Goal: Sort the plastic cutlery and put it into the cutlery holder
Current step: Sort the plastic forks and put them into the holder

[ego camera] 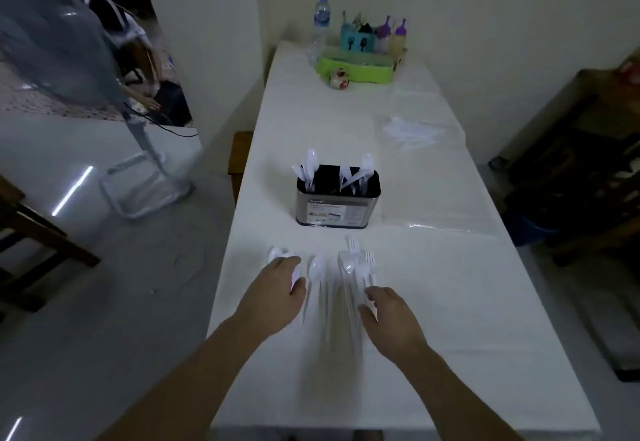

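Observation:
A metal cutlery holder [337, 206] with a black inside stands mid-table, with white spoons in its left compartment and white forks in its right. Loose white plastic spoons [317, 269] and forks [363, 260] lie in a row on the white tablecloth just in front of me. My left hand [277, 293] lies over the leftmost spoons, its fingers curled round white cutlery whose bowls poke out past the fingertips. My right hand [389, 314] touches the handles of the forks with bent fingers; whether it holds one is unclear.
A clear plastic bag [412, 132] lies at the right of the table [467, 336]. At the far end stand a water bottle [321, 21], a green tray [356, 68] and purple-capped bottles [393, 35]. A fan stand [145, 180] and a person are at left.

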A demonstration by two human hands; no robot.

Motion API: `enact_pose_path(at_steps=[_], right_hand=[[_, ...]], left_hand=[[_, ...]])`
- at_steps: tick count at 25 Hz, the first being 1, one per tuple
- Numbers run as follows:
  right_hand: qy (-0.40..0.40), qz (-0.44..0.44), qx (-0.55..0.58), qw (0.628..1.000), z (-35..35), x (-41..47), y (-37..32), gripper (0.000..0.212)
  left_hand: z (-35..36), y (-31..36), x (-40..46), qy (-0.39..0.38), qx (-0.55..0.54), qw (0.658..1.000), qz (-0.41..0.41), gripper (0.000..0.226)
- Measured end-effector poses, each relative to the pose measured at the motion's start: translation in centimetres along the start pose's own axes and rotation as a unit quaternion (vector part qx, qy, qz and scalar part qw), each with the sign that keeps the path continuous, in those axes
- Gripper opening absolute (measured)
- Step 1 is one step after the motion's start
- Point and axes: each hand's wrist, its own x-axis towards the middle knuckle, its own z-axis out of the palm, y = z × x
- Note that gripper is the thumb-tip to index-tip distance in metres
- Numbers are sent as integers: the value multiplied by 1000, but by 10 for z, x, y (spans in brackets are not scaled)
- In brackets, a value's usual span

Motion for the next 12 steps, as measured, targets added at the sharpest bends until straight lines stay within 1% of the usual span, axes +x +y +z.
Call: enact_pose_path(at_steps=[6, 12], right_hand=[[48, 88, -17, 995, 30, 19, -7, 23], [44, 135, -48, 989, 40, 30, -12, 21]], left_hand=[[30, -28, 3, -6, -15, 1000, -24, 44], [46, -25, 9, 7, -59, 998, -26, 37]])
